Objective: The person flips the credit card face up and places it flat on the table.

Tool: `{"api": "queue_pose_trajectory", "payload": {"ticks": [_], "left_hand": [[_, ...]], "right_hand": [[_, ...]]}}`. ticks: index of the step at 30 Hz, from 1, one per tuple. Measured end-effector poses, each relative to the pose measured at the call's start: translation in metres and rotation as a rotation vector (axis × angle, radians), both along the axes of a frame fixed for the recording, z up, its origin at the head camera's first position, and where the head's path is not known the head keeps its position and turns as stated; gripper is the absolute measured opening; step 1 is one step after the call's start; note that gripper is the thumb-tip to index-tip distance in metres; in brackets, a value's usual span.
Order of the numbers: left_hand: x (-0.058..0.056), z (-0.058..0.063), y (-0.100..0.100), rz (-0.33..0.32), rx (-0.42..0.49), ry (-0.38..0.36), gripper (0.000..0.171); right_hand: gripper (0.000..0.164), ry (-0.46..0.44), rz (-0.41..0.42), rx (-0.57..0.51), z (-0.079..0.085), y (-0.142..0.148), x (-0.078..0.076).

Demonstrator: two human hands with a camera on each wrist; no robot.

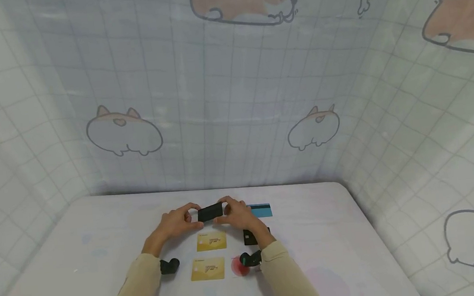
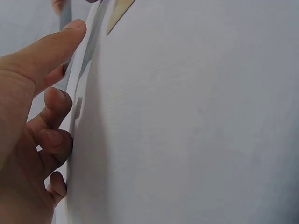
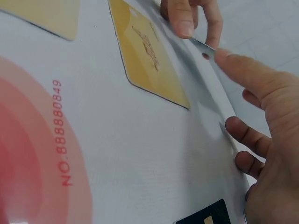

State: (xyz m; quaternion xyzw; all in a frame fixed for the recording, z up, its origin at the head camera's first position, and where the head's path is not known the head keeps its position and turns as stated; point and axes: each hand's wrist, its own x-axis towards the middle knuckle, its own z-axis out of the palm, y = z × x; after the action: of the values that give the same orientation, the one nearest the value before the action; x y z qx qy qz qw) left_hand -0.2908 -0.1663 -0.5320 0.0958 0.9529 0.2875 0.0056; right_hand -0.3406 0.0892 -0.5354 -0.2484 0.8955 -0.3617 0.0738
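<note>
Both hands hold up a dark card (image 1: 210, 212) between them, raised near the table's far side. My left hand (image 1: 180, 221) pinches its left end between thumb and fingers. At the other end, the thumb and fingers of my right hand (image 1: 239, 215) grip the card. The right wrist view catches the card (image 3: 202, 45) almost edge-on, with the right thumb (image 3: 247, 74) at its near end. The remaining fingers of the left hand (image 2: 42, 102) are loosely bent in the left wrist view. A gold card (image 1: 211, 241) lies just below the hands.
A second gold card (image 1: 207, 269) lies nearer me, beside a red-circled card (image 1: 237, 267) partly covered by the right wrist's camera. A blue striped card (image 1: 262, 210) and a black chip card (image 1: 250, 237) are partly behind the right hand and forearm. The patterned wall (image 1: 229, 158) rises behind the table.
</note>
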Motion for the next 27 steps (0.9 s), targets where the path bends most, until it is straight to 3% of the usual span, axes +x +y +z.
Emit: {"api": "queue_pose_trajectory", "payload": {"ticks": [6,19,27], "left_hand": [[0.005,-0.003,0.006,0.005,-0.006,0.042,0.057],[0.013,0.004,0.021,-0.041,0.098,0.058,0.055],[0.018,0.007,0.029,-0.068,0.136,0.03,0.054]], "right_hand": [[0.063,-0.031,0.035,-0.097,0.005,0.003,0.006],[0.063,-0.189,0.155,-0.399,0.007,0.001,0.014],[0.061,-0.203,0.195,-0.447,0.01,0.004,0.019]]}}
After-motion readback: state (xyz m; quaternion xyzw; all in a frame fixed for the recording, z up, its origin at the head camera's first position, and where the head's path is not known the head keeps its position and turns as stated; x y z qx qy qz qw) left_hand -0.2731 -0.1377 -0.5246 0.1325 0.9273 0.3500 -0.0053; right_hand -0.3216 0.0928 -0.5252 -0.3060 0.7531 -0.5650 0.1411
